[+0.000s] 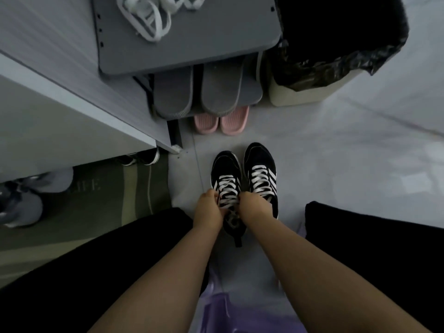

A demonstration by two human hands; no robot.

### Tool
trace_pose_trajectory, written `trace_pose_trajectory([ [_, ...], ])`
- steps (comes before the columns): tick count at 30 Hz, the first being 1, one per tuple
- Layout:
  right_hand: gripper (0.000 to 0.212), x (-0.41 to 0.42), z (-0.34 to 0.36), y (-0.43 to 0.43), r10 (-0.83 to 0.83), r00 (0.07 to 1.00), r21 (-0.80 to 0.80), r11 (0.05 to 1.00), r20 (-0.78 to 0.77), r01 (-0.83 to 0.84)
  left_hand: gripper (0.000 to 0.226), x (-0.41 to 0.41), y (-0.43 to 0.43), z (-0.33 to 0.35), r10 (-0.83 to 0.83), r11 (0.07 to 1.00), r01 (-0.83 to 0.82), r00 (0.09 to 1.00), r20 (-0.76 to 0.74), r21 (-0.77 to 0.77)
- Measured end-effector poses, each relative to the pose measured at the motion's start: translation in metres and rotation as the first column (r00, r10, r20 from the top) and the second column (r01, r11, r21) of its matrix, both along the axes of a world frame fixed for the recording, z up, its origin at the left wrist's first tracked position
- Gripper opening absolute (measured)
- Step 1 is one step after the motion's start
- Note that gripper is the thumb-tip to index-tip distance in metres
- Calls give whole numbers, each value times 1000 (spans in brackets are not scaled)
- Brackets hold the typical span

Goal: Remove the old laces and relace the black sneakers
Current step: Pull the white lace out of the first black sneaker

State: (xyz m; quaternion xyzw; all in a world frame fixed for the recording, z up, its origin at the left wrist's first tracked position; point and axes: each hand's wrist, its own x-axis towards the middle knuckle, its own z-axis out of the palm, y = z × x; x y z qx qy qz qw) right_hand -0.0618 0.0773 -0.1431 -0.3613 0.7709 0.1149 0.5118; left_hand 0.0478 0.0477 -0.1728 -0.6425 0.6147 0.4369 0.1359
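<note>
Your sneakers [260, 162] are black, each with slanted white stripes on the side and a thin white sole edge. Their laces [260, 180] are white and cross the black in a ladder pattern. The loose laces [146, 18] on the grey shelf [216, 44] are white too. Below sit plain grey slippers [173, 92] and pink slippers [234, 121] with fine ribbing. The bin [300, 96] is cream, lined with a glossy black bag [336, 32]. Your mat [108, 195] is olive green with paler bands and faint lettering. The floor [336, 152] is pale grey. The blurred sheet [230, 313] between your black trousers [372, 248] looks lilac, I think.
</note>
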Motion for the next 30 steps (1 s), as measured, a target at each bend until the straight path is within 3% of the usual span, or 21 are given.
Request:
trace_pose_trajectory([
  [2,29,-1,-3,1,12,1000,2,1000,-13,-12,42,0,4,-4,-24,998,23,1000,0,63],
  [12,32,-14,23,-11,57,998,-122,991,37,-52,17,-2,-16,36,-92,995,94,991,97,-14],
  [16,31,-32,73,-16,79,996,-223,972,29,-71,20,-10,-22,95,-91,992,97,993,73,-86],
  [21,26,-43,153,-9,-41,999,-343,938,9,41,20,-22,-24,194,-276,919,291,957,91,-266],
  [25,20,-42,236,27,23,997,-516,855,-75,-59,18,-8,-2,277,-382,814,360,923,47,-455],
  [30,16,-21,297,95,4,1000,-676,737,12,5,14,23,39,325,-458,772,346,884,-90,-533],
])
